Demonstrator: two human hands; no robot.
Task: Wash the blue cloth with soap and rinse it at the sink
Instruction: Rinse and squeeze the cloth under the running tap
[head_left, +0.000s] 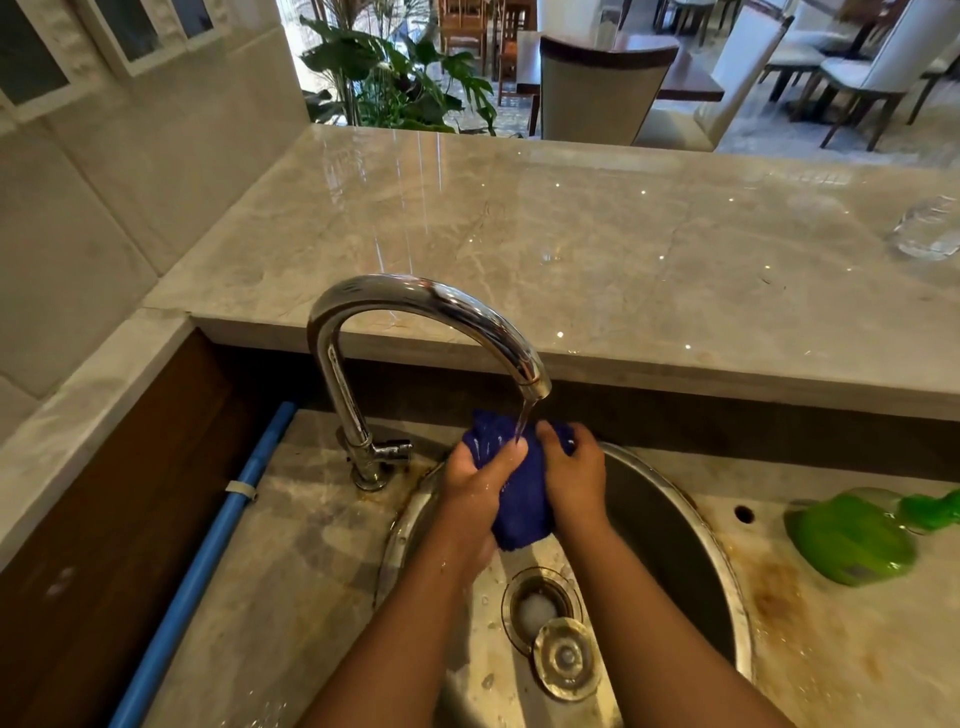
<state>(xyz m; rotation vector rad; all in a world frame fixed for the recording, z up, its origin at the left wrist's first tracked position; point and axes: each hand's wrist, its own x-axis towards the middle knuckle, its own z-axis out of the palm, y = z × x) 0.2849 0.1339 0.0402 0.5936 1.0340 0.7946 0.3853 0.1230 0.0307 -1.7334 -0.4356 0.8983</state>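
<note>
Sink (662, 538), blue cloth (521, 501) under faucet (415, 301)

You're facing a deep blue cloth (522, 499), a silver tap (415, 296), a bright green bottle (852, 540), a light blue pipe (208, 561) and a beige veined counter (841, 654) showing rust-brown stains.

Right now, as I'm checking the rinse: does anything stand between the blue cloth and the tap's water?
Nothing visible does. The left hand and right hand grip the blue cloth under the faucet spout; the stream falls straight onto it.
</note>
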